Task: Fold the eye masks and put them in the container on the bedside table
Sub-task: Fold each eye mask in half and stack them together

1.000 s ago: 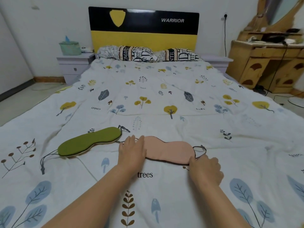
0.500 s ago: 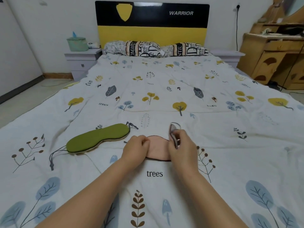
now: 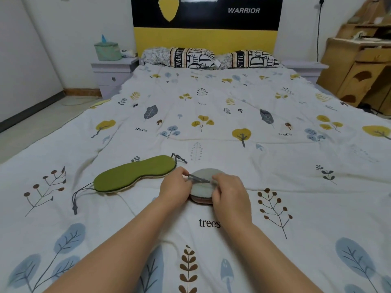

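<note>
A pink eye mask lies folded in half on the bed, its pale grey lining facing up and a pink edge showing below. My left hand pinches its left side and the dark strap across the top. My right hand holds the right side and the strap's other end. A green eye mask lies flat and unfolded just left of my left hand, its grey strap trailing left. The teal container stands on the left bedside table, far back.
The bed has a white leaf-print cover, and two pillows lie at the headboard. A second bedside table is at the right. A wooden dresser stands far right. Floor runs along the left.
The pink mask went from lying flat to folded in half. My right hand brought the right end and strap over to the left, and both hands now hold the folded mask.
</note>
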